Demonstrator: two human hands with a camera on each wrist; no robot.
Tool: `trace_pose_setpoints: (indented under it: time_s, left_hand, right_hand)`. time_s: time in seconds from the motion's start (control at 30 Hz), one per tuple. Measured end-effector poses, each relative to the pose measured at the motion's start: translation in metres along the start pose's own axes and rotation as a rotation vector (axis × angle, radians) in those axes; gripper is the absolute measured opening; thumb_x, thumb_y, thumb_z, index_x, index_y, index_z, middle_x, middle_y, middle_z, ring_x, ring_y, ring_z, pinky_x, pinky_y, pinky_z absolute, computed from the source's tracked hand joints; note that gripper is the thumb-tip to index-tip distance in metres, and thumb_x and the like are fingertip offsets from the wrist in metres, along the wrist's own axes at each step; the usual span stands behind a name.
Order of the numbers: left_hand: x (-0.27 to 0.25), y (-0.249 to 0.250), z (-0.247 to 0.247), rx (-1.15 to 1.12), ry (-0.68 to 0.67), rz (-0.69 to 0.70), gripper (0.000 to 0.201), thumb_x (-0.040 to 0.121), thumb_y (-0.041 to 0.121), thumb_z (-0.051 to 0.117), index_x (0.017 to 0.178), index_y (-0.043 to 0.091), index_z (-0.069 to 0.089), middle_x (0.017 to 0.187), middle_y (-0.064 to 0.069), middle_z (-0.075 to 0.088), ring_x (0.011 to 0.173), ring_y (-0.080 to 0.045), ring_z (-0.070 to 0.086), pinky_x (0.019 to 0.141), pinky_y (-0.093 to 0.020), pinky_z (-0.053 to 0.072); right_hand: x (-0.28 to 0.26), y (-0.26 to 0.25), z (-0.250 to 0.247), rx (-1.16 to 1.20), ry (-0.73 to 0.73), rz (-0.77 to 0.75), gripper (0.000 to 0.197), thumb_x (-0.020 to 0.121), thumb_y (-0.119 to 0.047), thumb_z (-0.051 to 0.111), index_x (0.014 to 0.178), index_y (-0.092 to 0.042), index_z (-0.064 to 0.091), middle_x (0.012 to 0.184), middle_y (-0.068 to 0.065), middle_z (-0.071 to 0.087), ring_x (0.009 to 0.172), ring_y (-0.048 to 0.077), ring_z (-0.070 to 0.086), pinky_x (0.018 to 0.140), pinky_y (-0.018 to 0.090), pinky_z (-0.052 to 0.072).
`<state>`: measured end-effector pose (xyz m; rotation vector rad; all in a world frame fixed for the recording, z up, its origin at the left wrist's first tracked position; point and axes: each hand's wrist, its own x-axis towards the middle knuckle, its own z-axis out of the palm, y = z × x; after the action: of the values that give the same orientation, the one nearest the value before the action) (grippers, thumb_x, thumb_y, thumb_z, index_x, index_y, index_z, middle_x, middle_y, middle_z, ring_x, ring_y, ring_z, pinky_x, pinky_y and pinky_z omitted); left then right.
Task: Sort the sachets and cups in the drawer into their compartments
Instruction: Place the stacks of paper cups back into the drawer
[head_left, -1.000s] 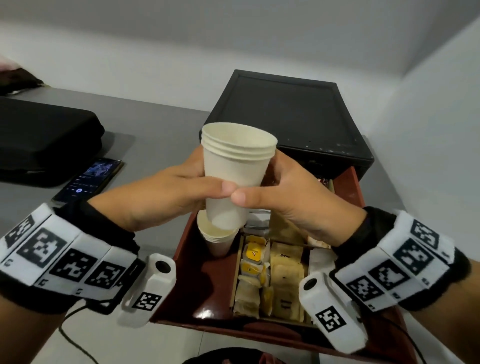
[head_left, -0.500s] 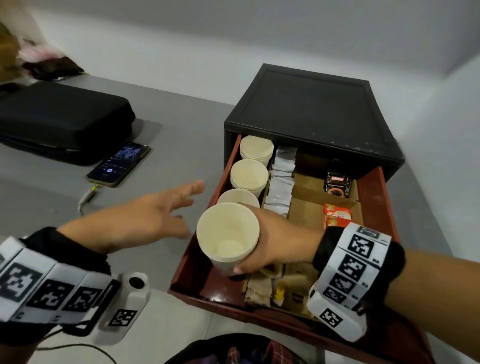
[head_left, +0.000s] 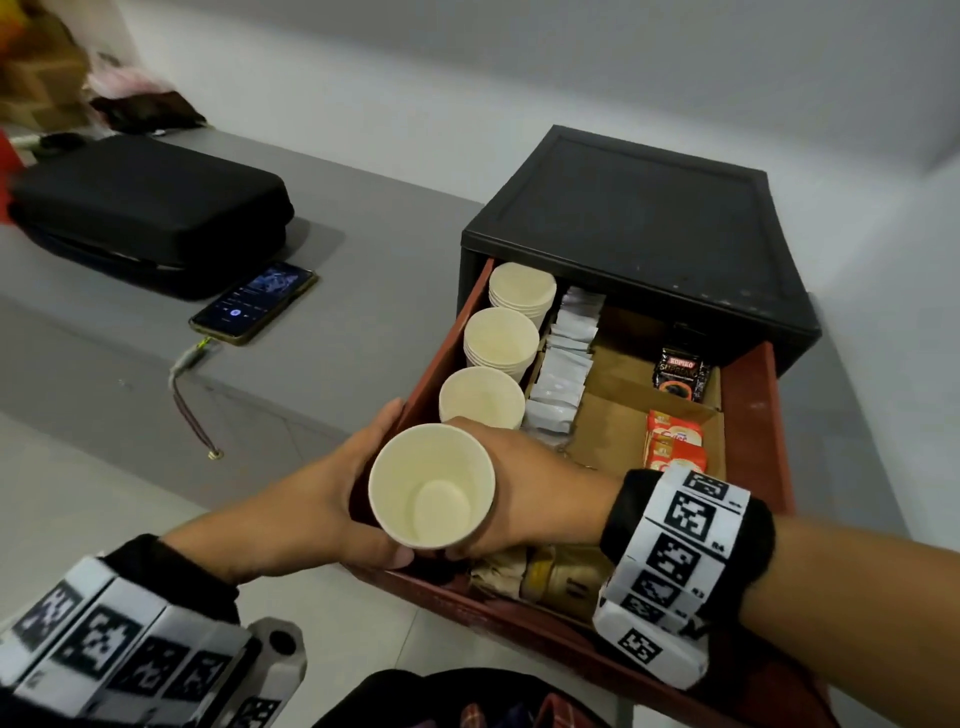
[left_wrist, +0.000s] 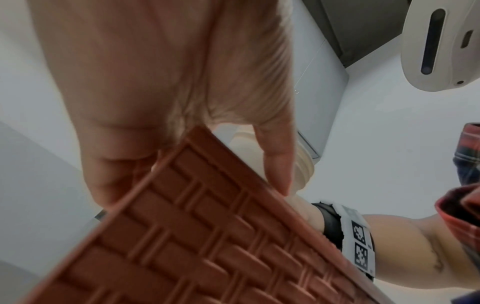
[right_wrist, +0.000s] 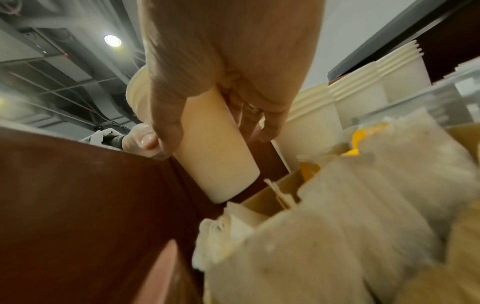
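Right hand (head_left: 535, 499) fingers wrap a tilted cup (head_left: 431, 486) above the drawer's (head_left: 758, 415) near-left compartment; left hand (head_left: 332, 504) grips the drawer wall.

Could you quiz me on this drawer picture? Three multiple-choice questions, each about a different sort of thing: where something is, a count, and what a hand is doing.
1. Where is the phone?
A. in the drawer
B. on the grey table, beside the black case
C. on the black cabinet

2. How many cup stacks stand in the drawer, not counting the held cup?
A. one
B. three
C. six

3. What is the right hand doing?
A. gripping the held cup
B. resting flat
C. holding a sachet

Answers: B, it lies by the case; B, three in a row; A, fingers wrap the cup.
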<state>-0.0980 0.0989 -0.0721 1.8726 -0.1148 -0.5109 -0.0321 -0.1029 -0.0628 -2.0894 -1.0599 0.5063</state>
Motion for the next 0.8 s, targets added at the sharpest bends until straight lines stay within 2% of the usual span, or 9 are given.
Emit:
trace_pose_setpoints:
  time_s: [0.1,0.23,0.3,0.4,0.53,0.63,0.7,0.77,0.8]
  left_hand:
    - [0.0,-0.004,0.005,-0.01,0.04,-0.012,0.125,0.058,0.014,0.087,0.14,0.049,0.0,0.116,0.056,0.037,0.113,0.025,0.041,0.081,-0.006,0.045]
    - [-0.001,-0.008,0.007,-0.042,0.061,-0.024,0.132,0.054,0.021,0.09,0.146,0.045,-0.002,0.133,0.039,0.037,0.118,0.016,0.045,0.09,-0.013,0.047]
    - [-0.002,-0.008,0.009,-0.075,0.059,-0.02,0.135,0.048,0.029,0.088,0.147,0.045,-0.002,0.136,0.036,0.037,0.12,0.015,0.044,0.092,-0.013,0.046]
    - [-0.005,-0.007,0.012,-0.136,0.049,-0.024,0.137,0.045,0.025,0.089,0.148,0.041,-0.001,0.13,0.04,0.039,0.119,0.017,0.044,0.088,-0.008,0.044]
    - [-0.005,-0.007,0.014,-0.149,0.061,-0.024,0.133,0.054,0.001,0.086,0.147,0.036,-0.002,0.126,0.04,0.037,0.112,0.025,0.044,0.083,-0.002,0.042]
    - [-0.004,-0.009,0.013,-0.145,0.048,-0.022,0.136,0.053,0.005,0.089,0.148,0.036,-0.003,0.128,0.04,0.037,0.116,0.022,0.043,0.086,-0.003,0.042]
    - [-0.004,-0.011,0.012,-0.143,0.04,-0.022,0.135,0.054,0.006,0.089,0.147,0.037,-0.003,0.131,0.038,0.037,0.119,0.019,0.042,0.087,-0.005,0.042]
    - [-0.003,-0.011,0.011,-0.143,0.038,-0.015,0.136,0.053,0.011,0.091,0.147,0.039,-0.003,0.131,0.038,0.037,0.119,0.02,0.042,0.088,-0.005,0.042]
    - [-0.004,-0.01,0.011,-0.143,0.033,-0.009,0.137,0.05,0.017,0.092,0.146,0.04,-0.003,0.131,0.039,0.036,0.119,0.02,0.042,0.088,-0.005,0.042]
  right_hand:
    - [0.0,0.005,0.003,-0.031,-0.018,0.028,0.078,0.061,-0.016,0.088,0.127,-0.015,0.046,0.122,-0.006,0.054,0.102,-0.005,0.042,0.083,0.006,0.033]
    - [0.003,0.013,0.008,-0.038,-0.03,0.093,0.075,0.062,-0.016,0.087,0.126,-0.016,0.048,0.123,-0.004,0.057,0.102,-0.002,0.045,0.079,0.001,0.032]
    - [0.003,0.015,0.01,-0.049,-0.037,0.132,0.073,0.063,-0.014,0.086,0.126,-0.015,0.05,0.123,-0.002,0.058,0.104,0.004,0.05,0.081,0.009,0.037]
    - [0.005,0.014,0.012,-0.137,-0.054,0.138,0.061,0.064,-0.014,0.084,0.117,-0.01,0.056,0.115,0.003,0.063,0.103,0.015,0.057,0.078,0.02,0.041]
    - [0.01,0.011,0.018,-0.201,-0.077,0.135,0.047,0.065,-0.018,0.083,0.106,-0.009,0.061,0.1,0.004,0.066,0.09,0.018,0.06,0.076,0.029,0.049]
    - [0.01,0.008,0.018,-0.227,-0.088,0.124,0.047,0.067,-0.017,0.082,0.108,-0.01,0.06,0.101,0.004,0.066,0.088,0.015,0.058,0.069,0.021,0.044]
    - [0.01,0.008,0.014,-0.239,-0.108,0.148,0.046,0.067,-0.016,0.081,0.108,-0.009,0.06,0.1,0.003,0.065,0.089,0.015,0.058,0.067,0.02,0.044]
    - [0.008,0.007,0.007,-0.254,-0.136,0.211,0.046,0.068,-0.014,0.079,0.109,-0.007,0.06,0.098,0.002,0.065,0.088,0.017,0.059,0.07,0.024,0.049]
    - [0.007,0.006,0.003,-0.251,-0.143,0.236,0.045,0.068,-0.014,0.077,0.109,-0.005,0.06,0.098,0.006,0.066,0.088,0.022,0.061,0.074,0.032,0.053]
